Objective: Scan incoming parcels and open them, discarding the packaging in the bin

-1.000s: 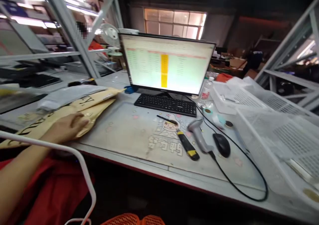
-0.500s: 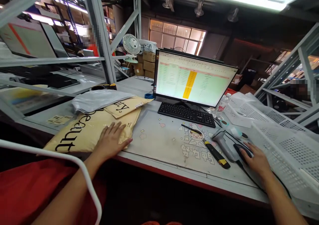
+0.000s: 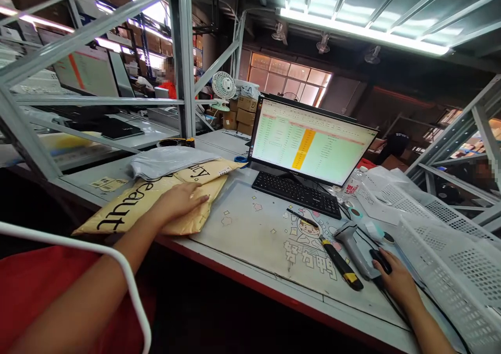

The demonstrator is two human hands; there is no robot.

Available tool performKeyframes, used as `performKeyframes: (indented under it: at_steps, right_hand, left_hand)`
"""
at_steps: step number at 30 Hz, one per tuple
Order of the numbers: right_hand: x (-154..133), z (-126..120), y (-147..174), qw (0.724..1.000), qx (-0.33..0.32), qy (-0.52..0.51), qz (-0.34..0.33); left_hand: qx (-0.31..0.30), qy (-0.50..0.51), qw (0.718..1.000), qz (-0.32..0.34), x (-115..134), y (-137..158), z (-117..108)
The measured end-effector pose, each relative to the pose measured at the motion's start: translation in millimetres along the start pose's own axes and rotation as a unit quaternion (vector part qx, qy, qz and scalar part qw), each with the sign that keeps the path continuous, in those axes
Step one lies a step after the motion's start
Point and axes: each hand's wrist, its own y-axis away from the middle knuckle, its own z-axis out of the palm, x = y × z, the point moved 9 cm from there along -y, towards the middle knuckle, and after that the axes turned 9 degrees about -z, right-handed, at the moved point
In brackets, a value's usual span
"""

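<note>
My left hand (image 3: 179,201) lies over a large yellow mailer bag (image 3: 129,208) printed with black letters. Its fingers are stretched out and reach the lower edge of a smaller yellow mailer (image 3: 207,170) on top. A grey-white plastic bag (image 3: 168,161) rests beside that one, also on the pile. On the right, my right hand (image 3: 397,278) is curved over a black computer mouse (image 3: 381,261). Just left of the mouse lies a grey barcode scanner (image 3: 357,249), and beside it a black and yellow utility knife (image 3: 342,265).
A monitor (image 3: 313,140) showing a spreadsheet stands behind a black keyboard (image 3: 295,193). White perforated baskets (image 3: 450,265) line the right side. A white curved tube (image 3: 129,270) crosses the lower left. Metal frame posts (image 3: 186,56) rise at the left; a person (image 3: 169,85) is beyond.
My left hand has slid up over the large mailer to the smaller one, its fingers drawn closer together. My right hand stays on the mouse. The view has tilted up and turned left.
</note>
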Motion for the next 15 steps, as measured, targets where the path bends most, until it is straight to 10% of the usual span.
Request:
performKeyframes:
  at_steps: [7, 15]
  right_hand:
    - [-1.9, 0.7, 3.6, 1.0, 0.015, 0.002, 0.02]
    - [-14.2, -4.8, 2.2, 0.999, 0.008, 0.017, 0.034]
  left_hand:
    - [0.023, -0.058, 0.997, -0.045, 14.7, -64.7, -7.8]
    - [0.021, -0.066, 0.995, -0.071, 19.1, -73.2, -4.4]
